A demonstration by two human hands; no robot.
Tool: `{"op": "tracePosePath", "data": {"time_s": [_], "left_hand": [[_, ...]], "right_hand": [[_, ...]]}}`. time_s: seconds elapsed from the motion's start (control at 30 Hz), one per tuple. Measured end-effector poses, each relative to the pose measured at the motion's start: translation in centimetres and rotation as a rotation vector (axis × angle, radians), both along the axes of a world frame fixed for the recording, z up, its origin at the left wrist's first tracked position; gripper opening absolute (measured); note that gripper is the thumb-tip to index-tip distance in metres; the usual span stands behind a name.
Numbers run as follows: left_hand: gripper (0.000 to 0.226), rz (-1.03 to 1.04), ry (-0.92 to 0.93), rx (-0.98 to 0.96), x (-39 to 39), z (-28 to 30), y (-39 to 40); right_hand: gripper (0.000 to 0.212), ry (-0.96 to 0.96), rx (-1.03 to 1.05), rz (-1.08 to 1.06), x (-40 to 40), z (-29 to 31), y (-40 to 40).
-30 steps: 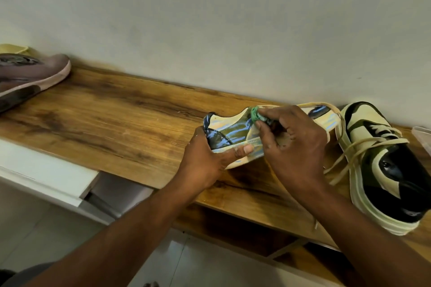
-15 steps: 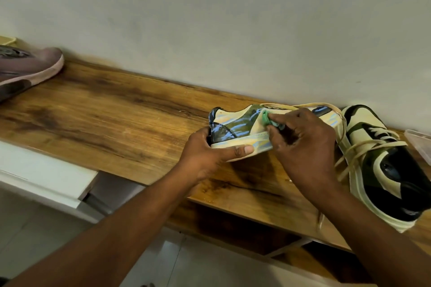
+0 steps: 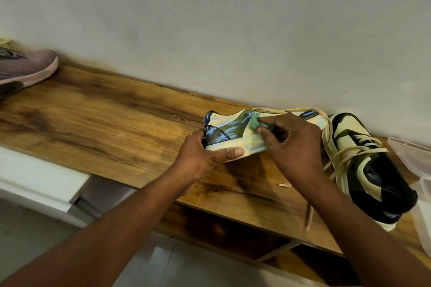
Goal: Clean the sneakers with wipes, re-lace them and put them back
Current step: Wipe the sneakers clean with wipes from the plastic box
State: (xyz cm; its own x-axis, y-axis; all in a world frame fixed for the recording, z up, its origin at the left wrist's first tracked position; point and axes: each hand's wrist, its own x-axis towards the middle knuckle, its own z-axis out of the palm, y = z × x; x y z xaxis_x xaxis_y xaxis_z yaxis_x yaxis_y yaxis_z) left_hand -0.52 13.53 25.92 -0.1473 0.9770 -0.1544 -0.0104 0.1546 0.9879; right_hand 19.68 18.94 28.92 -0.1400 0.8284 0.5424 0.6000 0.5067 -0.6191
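Shelf (image 3: 116, 123): long wooden top along the wall, serving as workbench and probably as the place the pair goes back to.
Maroon shoe (image 3: 25, 70): parked at the far left end, well apart from the work; no part in the job by the look of it.
Second sneaker (image 3: 368, 170): cream and black, flat on its sole at the right, just beside the right hand; set aside there to wait its turn or already wiped, cannot tell which.
Clear container (image 3: 410, 156): at the right edge, beyond the second sneaker; contents not readable.
Held sneaker (image 3: 224, 133): tipped onto its side, heel to the left, side panel turned up toward the camera so the wipe can reach it; appears lifted or propped just off the wood.
Left hand (image 3: 200, 158): curled round the heel end, thumb laid along the sole edge, bracing against the rubbing.
Right hand (image 3: 293, 144): fingers bunched tight on the wipe, pressing it into the upper near the collar.
Loose lace (image 3: 326, 128): looping from behind the right hand toward the second sneaker, one end trailing off the front edge; re-lacing evidently not yet done.
Green wipe (image 3: 254, 122): small wad at the right fingertips, touching the panel mid-shoe, well clear of the left thumb.
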Motion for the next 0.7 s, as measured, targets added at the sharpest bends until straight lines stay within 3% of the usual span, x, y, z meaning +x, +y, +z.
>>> {"op": "tracePosePath", "data": {"time_s": [0.27, 0.5, 0.7], "left_hand": [[0.085, -0.036, 0.032, 0.027, -0.1, -0.3, 0.5], [0.092, -0.052, 0.063, 0.021, 0.4, -0.2, 0.8], [0.091, -0.065, 0.062, 0.016, 0.0, -0.6, 0.9]], "right_hand": [[0.023, -0.086, 0.014, 0.167, -1.4, 0.0, -0.8], [0.020, 0.000, 0.052, -0.068, 0.6, 0.3, 0.9], [0.024, -0.104, 0.032, 0.198, -2.6, 0.2, -1.6]]}}
